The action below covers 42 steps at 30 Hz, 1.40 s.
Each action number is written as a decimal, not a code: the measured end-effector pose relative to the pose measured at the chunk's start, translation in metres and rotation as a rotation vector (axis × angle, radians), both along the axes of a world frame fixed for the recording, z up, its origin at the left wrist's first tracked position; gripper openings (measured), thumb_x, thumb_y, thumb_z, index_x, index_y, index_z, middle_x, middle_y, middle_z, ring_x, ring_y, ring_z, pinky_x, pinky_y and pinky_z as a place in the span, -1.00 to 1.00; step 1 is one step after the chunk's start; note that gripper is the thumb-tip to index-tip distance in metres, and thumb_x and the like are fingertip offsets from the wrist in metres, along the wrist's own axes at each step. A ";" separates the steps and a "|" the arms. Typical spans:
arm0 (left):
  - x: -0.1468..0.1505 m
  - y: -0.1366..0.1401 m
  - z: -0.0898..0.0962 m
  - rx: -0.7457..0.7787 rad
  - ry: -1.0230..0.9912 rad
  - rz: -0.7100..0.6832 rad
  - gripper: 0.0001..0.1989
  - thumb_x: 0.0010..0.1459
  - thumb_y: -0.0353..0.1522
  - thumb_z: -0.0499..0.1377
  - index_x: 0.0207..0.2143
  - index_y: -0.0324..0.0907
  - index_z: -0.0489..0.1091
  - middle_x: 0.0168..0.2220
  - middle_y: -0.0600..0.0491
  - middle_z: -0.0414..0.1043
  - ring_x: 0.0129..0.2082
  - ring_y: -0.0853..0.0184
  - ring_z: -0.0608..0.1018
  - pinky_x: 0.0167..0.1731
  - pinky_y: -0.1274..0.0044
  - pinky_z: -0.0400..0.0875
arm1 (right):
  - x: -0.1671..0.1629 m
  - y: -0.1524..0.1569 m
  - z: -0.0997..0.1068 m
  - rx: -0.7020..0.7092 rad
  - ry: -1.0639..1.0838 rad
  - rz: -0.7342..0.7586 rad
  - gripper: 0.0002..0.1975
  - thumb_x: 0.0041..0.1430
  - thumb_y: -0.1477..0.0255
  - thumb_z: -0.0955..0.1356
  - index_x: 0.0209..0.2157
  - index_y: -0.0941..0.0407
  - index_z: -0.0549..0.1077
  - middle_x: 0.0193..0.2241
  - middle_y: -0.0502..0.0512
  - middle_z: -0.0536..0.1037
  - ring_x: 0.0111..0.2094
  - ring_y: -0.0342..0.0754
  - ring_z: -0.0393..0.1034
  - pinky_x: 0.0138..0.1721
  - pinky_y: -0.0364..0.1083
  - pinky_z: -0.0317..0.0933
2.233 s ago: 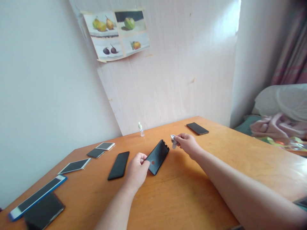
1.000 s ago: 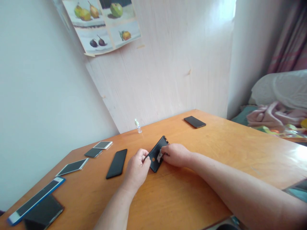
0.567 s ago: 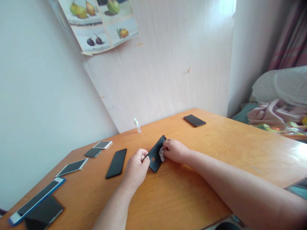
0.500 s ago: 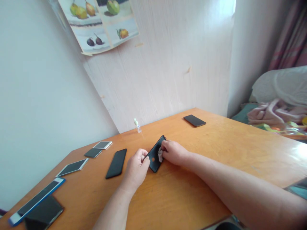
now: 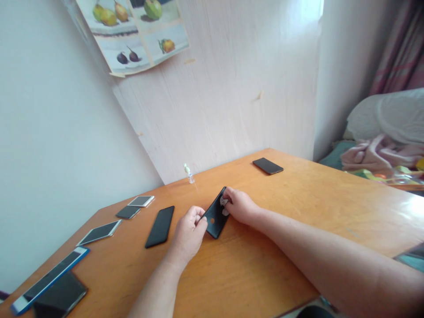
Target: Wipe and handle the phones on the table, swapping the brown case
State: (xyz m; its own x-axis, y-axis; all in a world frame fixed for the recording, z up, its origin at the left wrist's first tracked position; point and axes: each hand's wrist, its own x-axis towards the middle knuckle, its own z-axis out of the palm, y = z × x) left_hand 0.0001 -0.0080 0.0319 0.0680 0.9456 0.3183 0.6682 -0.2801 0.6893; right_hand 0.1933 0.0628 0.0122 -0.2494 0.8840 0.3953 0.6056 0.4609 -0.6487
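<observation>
A black phone case (image 5: 216, 222) with a round hole near one end is tilted above the middle of the table. My left hand (image 5: 192, 227) pinches its left edge between thumb and fingers. At the case's upper right, my right hand (image 5: 241, 205) is closed on a small whitish cloth or tissue (image 5: 224, 202), pressed against the inner face of the case. Left of my left hand lies a black phone (image 5: 160, 226), flat on the wood.
Several phones lie along the left side, among them a white phone (image 5: 99, 232), a blue-edged phone (image 5: 49, 280) and a dark phone (image 5: 61, 295). A small clear spray bottle (image 5: 190, 175) stands near the wall. Another dark phone (image 5: 268, 166) rests on the table (image 5: 331, 207) at the far right.
My right hand has slid the cloth up along the case toward its far end. My left hand keeps its hold on the edge. The view has shifted slightly.
</observation>
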 end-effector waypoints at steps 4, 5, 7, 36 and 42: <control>-0.002 0.002 -0.001 -0.002 -0.011 -0.005 -0.93 0.13 -0.34 0.09 -0.36 -0.14 0.32 -0.57 0.22 0.25 -0.56 0.43 0.30 -0.52 0.61 0.15 | -0.015 -0.027 0.005 0.110 0.073 0.303 -0.85 0.01 0.58 0.33 -0.34 0.10 0.45 -0.33 0.02 0.40 -0.38 -0.18 0.31 -0.33 -0.23 0.17; -0.003 0.002 -0.002 -0.004 -0.018 -0.011 -0.93 0.12 -0.34 0.09 -0.35 -0.14 0.32 -0.56 0.21 0.28 -0.55 0.43 0.32 -0.51 0.60 0.16 | -0.019 -0.032 0.007 0.135 0.086 0.372 -0.89 0.04 0.55 0.34 -0.35 0.10 0.45 -0.33 0.02 0.39 -0.37 -0.18 0.31 -0.31 -0.23 0.18; -0.004 0.004 -0.004 -0.013 -0.038 -0.025 -0.92 0.12 -0.34 0.10 -0.34 -0.15 0.33 -0.54 0.19 0.31 -0.53 0.42 0.34 -0.50 0.60 0.18 | -0.022 -0.035 0.008 0.144 0.087 0.405 -0.96 0.07 0.52 0.34 -0.40 0.12 0.45 -0.36 0.03 0.38 -0.36 -0.18 0.31 -0.30 -0.22 0.18; 0.001 0.001 -0.004 -0.135 -0.136 -0.102 -0.91 0.15 -0.32 0.09 -0.33 -0.15 0.31 -0.58 0.23 0.22 -0.59 0.46 0.27 -0.52 0.62 0.13 | -0.010 -0.008 0.007 -0.251 0.263 0.030 -0.93 0.10 0.45 0.32 -0.37 0.14 0.44 -0.55 -0.01 0.56 -0.53 -0.19 0.40 -0.52 -0.24 0.16; -0.002 0.003 -0.007 -0.169 -0.174 -0.090 -0.88 0.14 -0.29 0.10 -0.32 -0.16 0.32 -0.56 0.22 0.25 -0.59 0.46 0.27 -0.52 0.62 0.13 | -0.010 -0.013 0.009 -0.139 0.146 0.053 -0.93 0.08 0.45 0.33 -0.41 0.12 0.47 -0.52 0.00 0.55 -0.49 -0.16 0.38 -0.48 -0.21 0.13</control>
